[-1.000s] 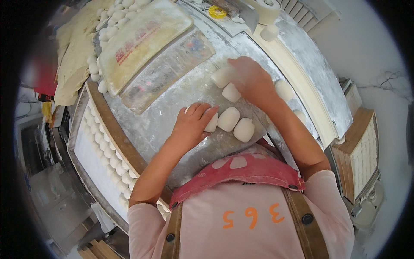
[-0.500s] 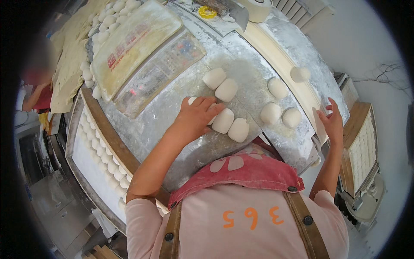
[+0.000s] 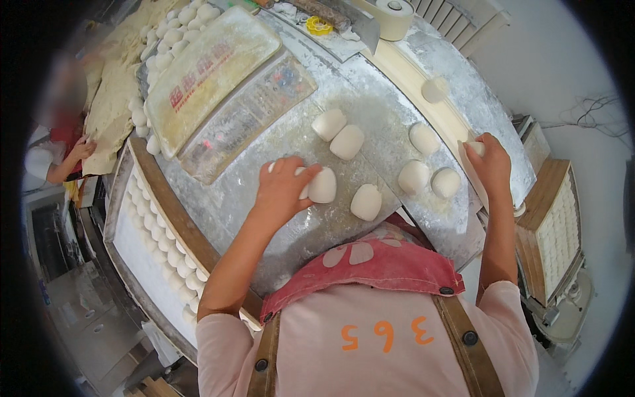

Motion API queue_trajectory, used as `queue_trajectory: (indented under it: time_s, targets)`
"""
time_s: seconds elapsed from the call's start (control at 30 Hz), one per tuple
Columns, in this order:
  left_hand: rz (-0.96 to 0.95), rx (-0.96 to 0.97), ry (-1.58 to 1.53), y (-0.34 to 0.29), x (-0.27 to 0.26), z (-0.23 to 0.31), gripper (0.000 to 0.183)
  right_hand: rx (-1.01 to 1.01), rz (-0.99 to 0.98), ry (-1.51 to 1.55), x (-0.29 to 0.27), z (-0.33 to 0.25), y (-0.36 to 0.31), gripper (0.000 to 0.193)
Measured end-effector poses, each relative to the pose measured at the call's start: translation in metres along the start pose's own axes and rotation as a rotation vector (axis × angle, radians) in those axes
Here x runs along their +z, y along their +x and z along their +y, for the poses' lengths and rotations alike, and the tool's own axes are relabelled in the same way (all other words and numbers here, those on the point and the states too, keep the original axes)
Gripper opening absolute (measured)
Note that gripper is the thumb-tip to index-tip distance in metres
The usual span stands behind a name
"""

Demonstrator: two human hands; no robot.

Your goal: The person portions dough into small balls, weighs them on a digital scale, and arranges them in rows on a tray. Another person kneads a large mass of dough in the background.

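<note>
My left hand (image 3: 281, 192) is curled round a row of white dough pieces (image 3: 323, 185) on the floured metal table (image 3: 231, 221). Its thumb lies against the end piece, and the fingers partly hide the others. My right hand (image 3: 491, 167) grips another dough piece (image 3: 475, 147) at the edge of the cream conveyor belt (image 3: 456, 126). Farther along that belt sits a single dough piece (image 3: 435, 89). Between my hands, a loose piece (image 3: 366, 202), a touching pair (image 3: 347, 142) and a group of three (image 3: 414, 176) rest on the metal.
A cloudy plastic cover (image 3: 218, 59) and a clear-topped panel (image 3: 245, 119) lie at the left. Beyond them are piled dough pieces (image 3: 173, 36) and a dough sheet (image 3: 112, 126). Filled trays flank me, left (image 3: 165, 205) and right (image 3: 532, 258). Another person's hand (image 3: 83, 147) touches the sheet.
My left hand has shifted left with dough pieces, leaving one behind. My right hand, earlier spread, has closed on a piece. The single piece on the belt has moved farther away.
</note>
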State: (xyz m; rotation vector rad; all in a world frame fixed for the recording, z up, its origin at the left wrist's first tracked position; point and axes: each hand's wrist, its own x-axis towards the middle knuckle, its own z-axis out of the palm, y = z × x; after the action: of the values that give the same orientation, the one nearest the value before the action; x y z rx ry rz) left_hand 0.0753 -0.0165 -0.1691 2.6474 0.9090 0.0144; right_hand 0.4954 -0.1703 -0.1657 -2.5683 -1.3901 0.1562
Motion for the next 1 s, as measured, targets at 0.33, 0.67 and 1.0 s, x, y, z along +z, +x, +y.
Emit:
queue_trajectory:
  time_s: [0.33,0.67,1.0]
  targets:
    - [0.624,-0.273,-0.435,0.009,-0.114,-0.083,0.069,-0.209,0.005,0.053,0.008,-0.033,0.041,0.054]
    - [-0.001,0.119,-0.104,-0.013,-0.049,-0.03,0.08,-0.357,0.013,0.322,-0.011,-0.119,0.042,0.044]
    - [-0.081,0.005,0.034,-0.019,-0.023,-0.031,0.071,-1.038,-0.376,0.304,0.065,-0.236,-0.036,0.039]
